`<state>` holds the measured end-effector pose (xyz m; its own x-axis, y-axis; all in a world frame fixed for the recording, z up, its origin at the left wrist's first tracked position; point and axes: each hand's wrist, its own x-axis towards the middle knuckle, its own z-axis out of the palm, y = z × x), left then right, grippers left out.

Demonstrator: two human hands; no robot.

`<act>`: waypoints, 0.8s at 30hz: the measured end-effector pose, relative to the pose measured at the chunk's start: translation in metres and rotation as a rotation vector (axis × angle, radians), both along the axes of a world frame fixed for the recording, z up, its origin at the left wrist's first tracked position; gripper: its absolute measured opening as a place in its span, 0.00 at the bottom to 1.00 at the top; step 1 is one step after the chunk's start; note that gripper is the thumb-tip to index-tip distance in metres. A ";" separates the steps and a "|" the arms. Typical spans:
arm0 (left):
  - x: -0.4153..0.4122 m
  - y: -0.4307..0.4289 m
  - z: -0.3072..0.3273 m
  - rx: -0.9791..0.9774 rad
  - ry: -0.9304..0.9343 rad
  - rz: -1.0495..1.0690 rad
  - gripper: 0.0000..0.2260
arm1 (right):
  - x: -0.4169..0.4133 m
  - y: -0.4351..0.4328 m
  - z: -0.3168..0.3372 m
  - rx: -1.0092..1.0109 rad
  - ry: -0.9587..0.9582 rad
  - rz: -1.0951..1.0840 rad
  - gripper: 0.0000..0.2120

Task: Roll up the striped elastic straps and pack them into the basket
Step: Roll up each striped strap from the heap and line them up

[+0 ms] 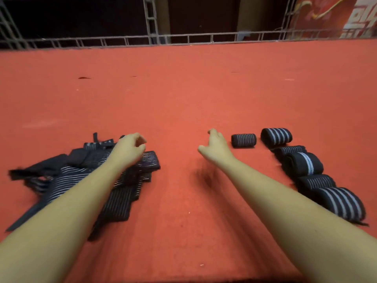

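The red surface (183,94) is lit brightly and evenly by soft, warm light from above. A faint, diffuse shadow (206,178) is cast beside the right forearm (265,193). The space beyond the metal rail (183,36) is left almost black. The rail is bowed by wide-angle distortion, and both forearms are stretched toward the lower corners. The left hand (128,149) and the right hand (216,145) are slightly softened by motion blur, and the banner (346,17) is rendered smeared.

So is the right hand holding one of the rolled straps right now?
No, the right hand is empty with loose fingers, apart from the nearest small rolled strap, which lies on the red surface.
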<state>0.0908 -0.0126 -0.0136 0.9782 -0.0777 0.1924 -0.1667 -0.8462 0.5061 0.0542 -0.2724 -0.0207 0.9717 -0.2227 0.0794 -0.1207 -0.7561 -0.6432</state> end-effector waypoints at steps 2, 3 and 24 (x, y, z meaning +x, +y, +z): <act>-0.009 0.034 -0.007 0.104 -0.018 0.022 0.11 | -0.006 0.039 0.001 0.025 0.046 0.096 0.31; -0.012 0.049 -0.012 0.166 -0.012 0.045 0.14 | -0.009 0.058 0.000 0.037 0.072 0.144 0.32; -0.037 0.114 -0.089 0.063 -0.220 0.037 0.13 | 0.020 0.144 -0.052 0.664 0.095 0.063 0.10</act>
<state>0.0542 0.1010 -0.1025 0.9157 -0.0609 0.3972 -0.2354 -0.8824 0.4074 0.0747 -0.1288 -0.0731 0.9804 -0.1377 -0.1411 -0.1682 -0.2117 -0.9628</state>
